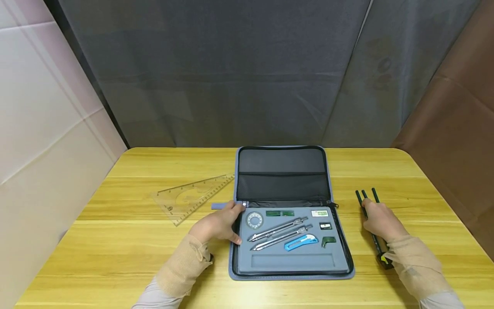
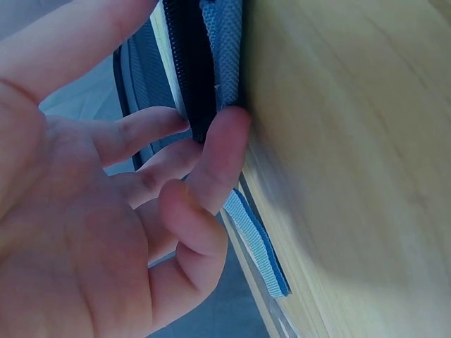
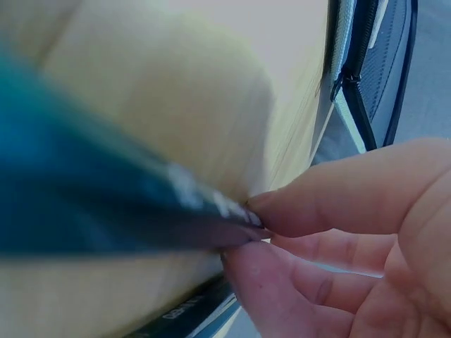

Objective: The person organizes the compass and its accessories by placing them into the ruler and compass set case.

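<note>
Beside the right part of the surface (image 1: 115, 244), three dark green pencils (image 1: 357, 195) were seen at the right hand (image 1: 383, 219). In the right wrist view, one pencil (image 3: 158, 204) was pinched between thumb and fingertip, with another pencil (image 3: 187, 310) lying lower, outside that pinch; whether the third was touched could not be told.

The left hand (image 1: 220, 221) was spread, its thumb and fingers well apart, and the left edge of the unfolded zippered case (image 1: 291, 277) was touched by the fingertips. The case was set near the middle of the surface's front edge, its grey tray (image 1: 247, 268) facing up. Two compasses (image 1: 278, 229) and a blue utility knife (image 1: 301, 242) were held in it. Towards the surface's left rear corner, a clear set square (image 1: 194, 199) was laid flat.

The step in hand was judged to be the handling of the pencils while the case was steadied. For this, a light, square pinch was called for, since a round shaft could be rolled by uneven pressure. Only gentle contact was judged needed at the case, so that its loose contents would not be jolted.
</note>
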The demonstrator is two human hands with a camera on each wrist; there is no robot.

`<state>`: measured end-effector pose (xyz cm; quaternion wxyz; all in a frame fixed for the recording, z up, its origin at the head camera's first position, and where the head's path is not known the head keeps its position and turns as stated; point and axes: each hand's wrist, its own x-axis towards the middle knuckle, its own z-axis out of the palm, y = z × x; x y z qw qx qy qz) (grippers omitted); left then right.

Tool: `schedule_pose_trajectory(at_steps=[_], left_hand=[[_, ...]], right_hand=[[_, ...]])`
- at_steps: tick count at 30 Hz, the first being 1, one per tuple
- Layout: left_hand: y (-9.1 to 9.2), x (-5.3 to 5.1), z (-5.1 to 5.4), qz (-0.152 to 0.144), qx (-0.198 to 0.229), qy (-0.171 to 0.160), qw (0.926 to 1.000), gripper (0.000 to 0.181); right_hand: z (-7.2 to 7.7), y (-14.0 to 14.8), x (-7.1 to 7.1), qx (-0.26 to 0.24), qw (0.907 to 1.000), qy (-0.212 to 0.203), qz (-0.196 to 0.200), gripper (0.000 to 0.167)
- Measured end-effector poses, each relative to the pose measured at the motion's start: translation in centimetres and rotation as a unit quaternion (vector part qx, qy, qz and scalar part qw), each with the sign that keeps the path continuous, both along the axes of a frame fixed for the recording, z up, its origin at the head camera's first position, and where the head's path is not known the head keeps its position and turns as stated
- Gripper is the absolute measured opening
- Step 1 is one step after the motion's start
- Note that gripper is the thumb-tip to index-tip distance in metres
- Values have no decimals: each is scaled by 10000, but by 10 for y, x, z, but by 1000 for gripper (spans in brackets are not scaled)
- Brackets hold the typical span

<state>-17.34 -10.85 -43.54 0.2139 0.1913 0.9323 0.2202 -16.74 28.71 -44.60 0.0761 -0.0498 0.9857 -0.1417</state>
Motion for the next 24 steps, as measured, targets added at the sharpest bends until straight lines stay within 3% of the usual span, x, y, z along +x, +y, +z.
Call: schedule_pose_trajectory(at_steps=[8, 24], left_hand=[[0, -1, 0, -19, -44, -9, 10000, 83], [-1, 0, -1, -50, 27, 0, 10000, 83]], right_hand=[[4, -2, 4, -50, 9998, 201, 39, 42], [24, -25, 16, 185, 9910, 1276, 355, 34]])
